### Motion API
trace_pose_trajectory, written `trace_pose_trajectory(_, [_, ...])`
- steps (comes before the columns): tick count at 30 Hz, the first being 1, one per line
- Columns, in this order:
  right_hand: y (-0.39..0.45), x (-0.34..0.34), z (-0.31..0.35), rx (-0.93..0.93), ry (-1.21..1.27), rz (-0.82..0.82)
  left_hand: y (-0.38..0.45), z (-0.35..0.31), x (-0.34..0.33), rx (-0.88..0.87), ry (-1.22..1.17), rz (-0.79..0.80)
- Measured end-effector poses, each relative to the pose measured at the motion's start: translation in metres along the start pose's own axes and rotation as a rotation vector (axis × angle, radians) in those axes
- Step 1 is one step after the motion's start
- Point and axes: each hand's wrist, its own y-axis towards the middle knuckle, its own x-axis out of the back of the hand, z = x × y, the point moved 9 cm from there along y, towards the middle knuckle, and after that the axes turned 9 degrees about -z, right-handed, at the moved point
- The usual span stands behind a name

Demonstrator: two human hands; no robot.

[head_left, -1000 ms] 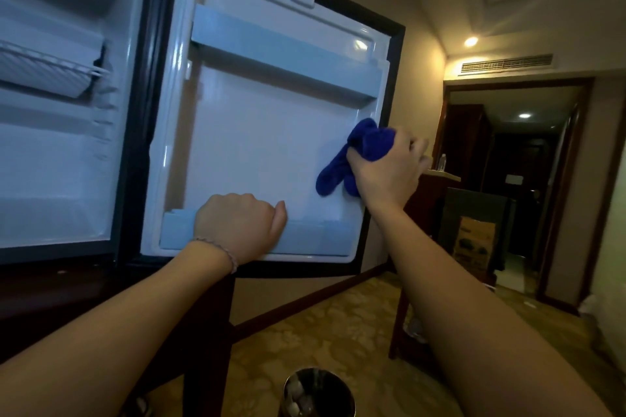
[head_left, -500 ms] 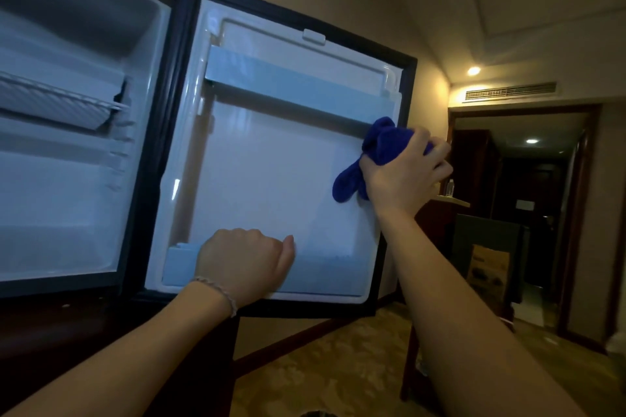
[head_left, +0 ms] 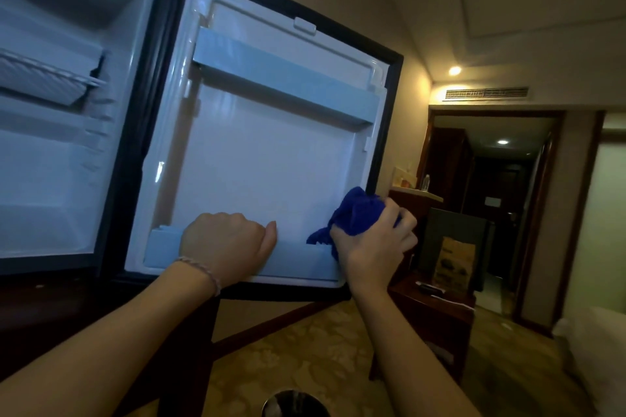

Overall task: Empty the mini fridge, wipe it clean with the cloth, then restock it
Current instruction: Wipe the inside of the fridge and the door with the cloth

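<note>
Mini fridge [head_left: 61,145] stands at left of view with its door [head_left: 264,159] swung fully open, inner liner facing the camera. Cavity is lit; a wire shelf [head_left: 44,78] sits in the upper part, nothing visible on it. Door liner carries an upper door rail [head_left: 288,78] and a lower door rail [head_left: 162,247], both showing no contents.

Left hand [head_left: 227,247] is curled into a fist over the lower door rail, fingers wrapped behind its front edge, thumb pointing right along the liner. A beaded bracelet [head_left: 203,269] sits on that wrist.

Right hand [head_left: 376,247] is closed around a bunched blue cloth [head_left: 355,213], pressing it against the lower right corner of the door liner, just above the right end of the lower door rail. A ragged tail of the cloth hangs out to the left of the hand, touching the liner.

Background: a dark wooden side table [head_left: 437,308] just right of the door, a brown paper bag [head_left: 454,267] standing on it, patterned carpet [head_left: 305,355] below, a round metal bin [head_left: 294,404] rim at the bottom edge. Hallway beyond is dim.
</note>
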Motion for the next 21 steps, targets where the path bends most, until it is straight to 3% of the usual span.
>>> trace_pose_trajectory(5, [0.028, 0.004, 0.032, 0.177, 0.007, 0.016, 0.001, 0.004, -0.001, 0.051, -0.034, 0.016])
trace_pose_trajectory(13, [0.087, 0.057, 0.039, 0.019, 0.541, -0.071, -0.004, 0.020, 0.007, 0.163, -0.237, 0.075])
trace_pose_trajectory(17, [0.096, 0.074, 0.044, 0.058, 0.634, -0.123, 0.001, -0.014, 0.013, 0.062, -0.360, 0.139])
trace_pose_trajectory(21, [0.129, 0.084, 0.073, 0.056, 0.731, -0.174, 0.004, -0.036, 0.015, 0.018, -0.313, 0.167])
